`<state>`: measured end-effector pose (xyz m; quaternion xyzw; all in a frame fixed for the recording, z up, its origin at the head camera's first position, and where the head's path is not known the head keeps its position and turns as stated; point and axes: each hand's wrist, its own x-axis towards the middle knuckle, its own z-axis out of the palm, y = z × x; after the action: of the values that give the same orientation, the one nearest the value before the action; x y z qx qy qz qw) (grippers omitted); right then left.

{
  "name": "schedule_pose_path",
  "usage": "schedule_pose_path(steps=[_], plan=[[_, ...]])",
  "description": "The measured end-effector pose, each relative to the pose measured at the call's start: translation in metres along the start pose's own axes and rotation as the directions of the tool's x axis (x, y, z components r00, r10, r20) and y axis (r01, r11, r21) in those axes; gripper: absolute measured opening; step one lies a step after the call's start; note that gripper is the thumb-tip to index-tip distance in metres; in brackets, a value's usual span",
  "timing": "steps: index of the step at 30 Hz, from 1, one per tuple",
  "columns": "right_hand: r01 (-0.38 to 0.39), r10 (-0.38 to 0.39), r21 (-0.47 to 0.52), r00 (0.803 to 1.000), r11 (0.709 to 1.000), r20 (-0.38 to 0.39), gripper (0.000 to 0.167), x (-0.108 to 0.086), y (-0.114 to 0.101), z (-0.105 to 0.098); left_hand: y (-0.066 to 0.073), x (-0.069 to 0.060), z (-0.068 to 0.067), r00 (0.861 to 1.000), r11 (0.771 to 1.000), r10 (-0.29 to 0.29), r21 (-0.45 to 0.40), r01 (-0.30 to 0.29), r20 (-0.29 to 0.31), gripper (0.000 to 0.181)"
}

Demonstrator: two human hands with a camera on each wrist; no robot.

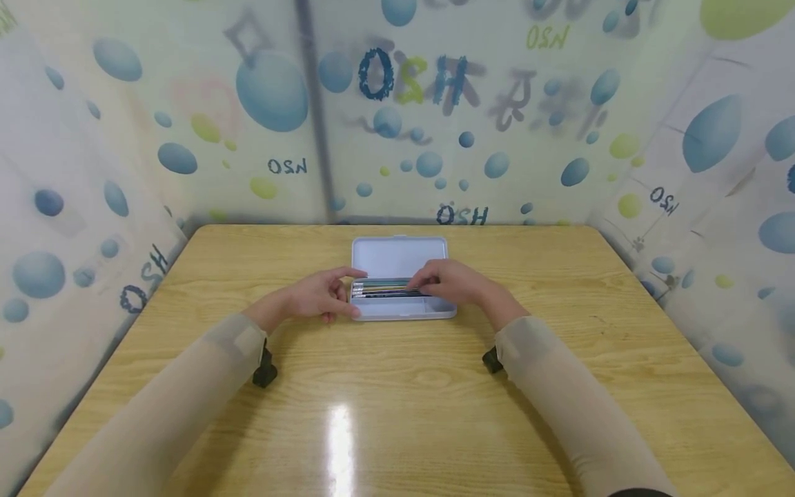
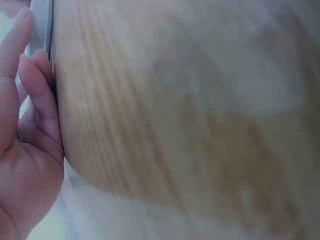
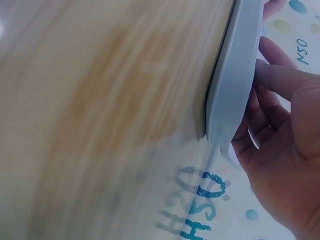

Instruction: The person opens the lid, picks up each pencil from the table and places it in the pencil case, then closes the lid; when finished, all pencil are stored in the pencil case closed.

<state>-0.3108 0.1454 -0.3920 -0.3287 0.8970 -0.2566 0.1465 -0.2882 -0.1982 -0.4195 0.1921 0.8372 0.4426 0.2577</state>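
Note:
An open pale blue pencil case [image 1: 400,317] lies on the table, its lid [image 1: 399,257] tipped back on the far side. Several pencils [image 1: 373,290] lie side by side in its long rear compartment, eraser ends to the left. My left hand [image 1: 317,295] spans the case's left end. Its index finger stretches along the back corner, its thumb touches the front corner, and the other fingers bend loosely. Over the right half, my right hand [image 1: 456,281] reaches in with curled fingers, thumb and index fingertips together at a pencil. The right wrist view shows these tips partly hidden behind the case wall [image 3: 232,75].
The case stands towards the back of a wooden table [image 1: 397,386], not far from its rear edge. Patterned walls [image 1: 385,159] enclose the table at the back and both sides. A small front compartment [image 1: 439,304] of the case lies below the right hand.

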Motion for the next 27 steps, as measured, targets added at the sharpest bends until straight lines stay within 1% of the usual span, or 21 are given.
schedule_pose_path(steps=[7,15,20,24,27], plan=[[-0.017,0.017,0.006,1.0,1.0,0.017,0.028,0.007,0.001,0.006,0.0,0.002,0.002,1.0,1.0,0.002,0.0,-0.002,-0.004,0.085],[-0.032,0.032,-0.008,0.999,0.999,0.013,0.028,0.002,0.002,0.008,0.001,0.002,0.004,1.0,0.999,-0.002,0.036,0.002,0.0,0.087],[-0.022,0.022,0.015,1.0,1.0,-0.022,0.026,-0.008,0.004,0.005,0.003,-0.001,0.004,1.0,0.999,-0.003,0.042,0.003,-0.004,0.09],[-0.036,0.04,0.063,0.997,0.997,-0.066,0.025,-0.022,0.006,-0.002,0.001,-0.002,0.002,1.0,1.0,0.0,0.025,0.0,-0.022,0.092],[-0.049,0.058,0.094,0.994,0.994,-0.097,0.026,-0.034,0.01,-0.008,0.001,-0.004,-0.001,0.999,1.0,0.008,-0.001,-0.008,-0.047,0.09]])
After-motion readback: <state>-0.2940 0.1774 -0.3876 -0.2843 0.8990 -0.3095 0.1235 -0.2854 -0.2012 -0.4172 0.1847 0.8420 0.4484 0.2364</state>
